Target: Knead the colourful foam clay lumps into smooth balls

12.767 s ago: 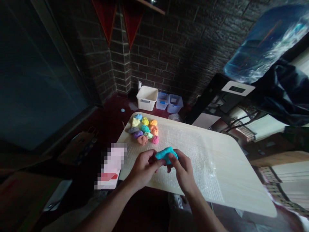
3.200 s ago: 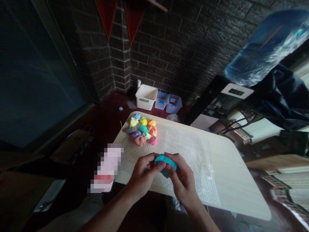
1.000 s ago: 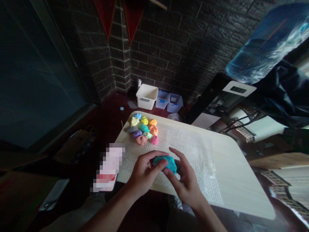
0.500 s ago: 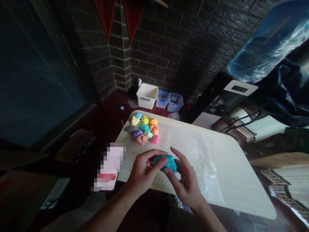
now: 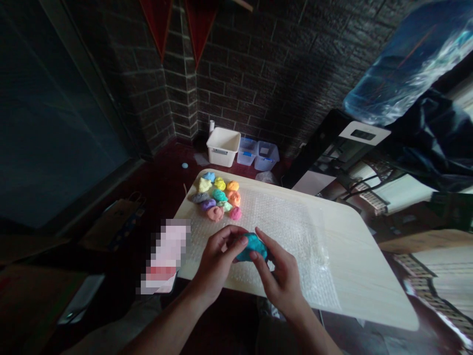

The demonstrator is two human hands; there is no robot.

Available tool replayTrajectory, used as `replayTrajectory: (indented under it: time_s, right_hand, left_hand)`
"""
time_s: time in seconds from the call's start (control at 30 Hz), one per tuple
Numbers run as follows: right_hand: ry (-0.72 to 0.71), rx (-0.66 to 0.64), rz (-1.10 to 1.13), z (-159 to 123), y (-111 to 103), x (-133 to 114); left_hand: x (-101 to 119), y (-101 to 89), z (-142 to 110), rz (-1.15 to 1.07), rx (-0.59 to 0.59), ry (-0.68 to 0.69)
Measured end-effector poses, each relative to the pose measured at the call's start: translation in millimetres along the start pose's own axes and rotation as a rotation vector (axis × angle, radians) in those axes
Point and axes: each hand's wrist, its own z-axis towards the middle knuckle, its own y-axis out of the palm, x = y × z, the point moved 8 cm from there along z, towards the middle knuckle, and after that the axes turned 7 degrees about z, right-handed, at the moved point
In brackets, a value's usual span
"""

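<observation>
Between my two hands is a lump of teal modelling clay [image 5: 253,247], held above the near side of the table. My left hand [image 5: 220,251] is closed on its left side, thumb on top. From the right, my right hand [image 5: 281,268] grips it with thumb and fingers. Beyond my hands, several soft clay lumps sit in a cluster at the table's far left corner, among them a pink lump [image 5: 235,213], a brownish-pink lump [image 5: 215,213], a green lump [image 5: 219,195] and a purple lump [image 5: 208,204]. Bubble wrap [image 5: 284,231] lies under my hands.
The pale table [image 5: 364,266] stretches to the right. A pixelated pink item [image 5: 170,246] is at its left edge. On the floor beyond stand a white basket [image 5: 223,148] and clear plastic bins [image 5: 266,157]. A water dispenser [image 5: 364,133] stands at right.
My right-hand fingers have come in against the teal clay, where the index finger was lifted before. The clay has turned slightly, and the whole view has shifted a little.
</observation>
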Motion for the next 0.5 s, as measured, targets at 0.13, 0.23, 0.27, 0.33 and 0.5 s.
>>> replayTrajectory:
  time_s: [0.13, 0.23, 0.27, 0.33, 0.5]
  right_hand:
    - [-0.072, -0.073, -0.007, 3.1, 2.5, -5.1]
    - [-0.088, -0.071, -0.010, 4.5, 1.8, -7.4]
    - [-0.091, -0.065, -0.012, 4.6, 1.7, -7.8]
    - [-0.094, -0.063, -0.013, 4.4, 2.7, -7.9]
    - [-0.010, -0.010, 0.044, 3.2, 2.3, -1.4]
  left_hand:
    - [2.7, 6.3, -0.3, 0.058, -0.097, 0.006]
    - [1.0, 6.6, 0.1, 0.024, -0.098, 0.000]
    - [-0.9, 6.3, 0.1, -0.006, -0.088, -0.010]
    - [-5.6, 5.8, -0.3, -0.062, -0.066, -0.031]
    - [-8.3, 3.8, -0.4, -0.058, -0.021, -0.001]
